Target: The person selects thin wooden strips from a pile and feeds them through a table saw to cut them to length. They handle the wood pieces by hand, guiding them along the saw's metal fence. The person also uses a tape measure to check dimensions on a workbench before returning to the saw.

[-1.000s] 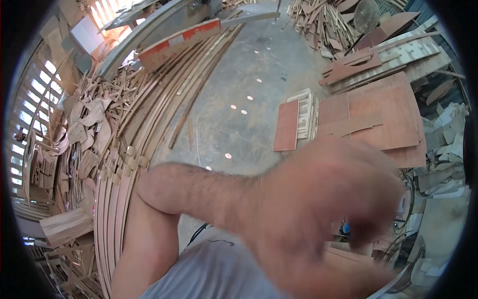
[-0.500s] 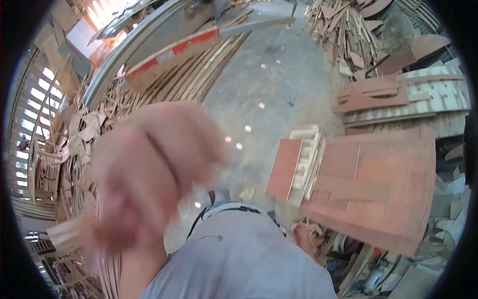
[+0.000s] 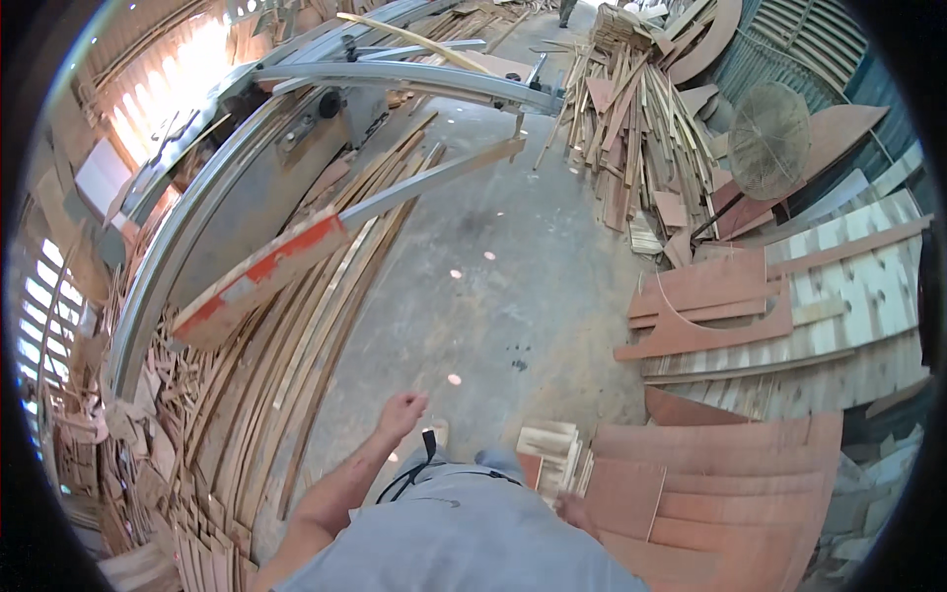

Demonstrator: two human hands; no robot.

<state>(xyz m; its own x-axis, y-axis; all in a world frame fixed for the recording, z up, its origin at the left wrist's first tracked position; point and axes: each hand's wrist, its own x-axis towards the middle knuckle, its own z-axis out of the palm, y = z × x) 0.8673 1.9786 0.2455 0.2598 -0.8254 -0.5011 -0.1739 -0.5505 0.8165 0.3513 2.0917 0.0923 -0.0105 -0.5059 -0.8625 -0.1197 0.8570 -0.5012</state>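
Observation:
My left hand (image 3: pixel 400 412) hangs over the concrete floor in front of my waist, its fingers curled in loosely with nothing visible in them. Low by my right side, my right hand (image 3: pixel 574 510) is small and smeared, so its fingers cannot be made out. Nearest to it is a small stack of pale wooden strips (image 3: pixel 554 444), beside a wide pile of reddish plywood sheets (image 3: pixel 631 493). Whether the right hand touches either cannot be told.
Long wooden strips (image 3: pixel 316 326) lie along the left, under a red-and-white board (image 3: pixel 261 281) and a machine with metal rails (image 3: pixel 178 257). At the right are a heap of offcuts (image 3: pixel 631 128), a round fan (image 3: pixel 769 140) and stacked panels (image 3: pixel 838 286). Concrete floor (image 3: pixel 464 227) runs ahead.
My left hand has dropped from close before the camera to waist height. The view has tilted up and forward, showing more of the far floor, the rails and the offcut heap.

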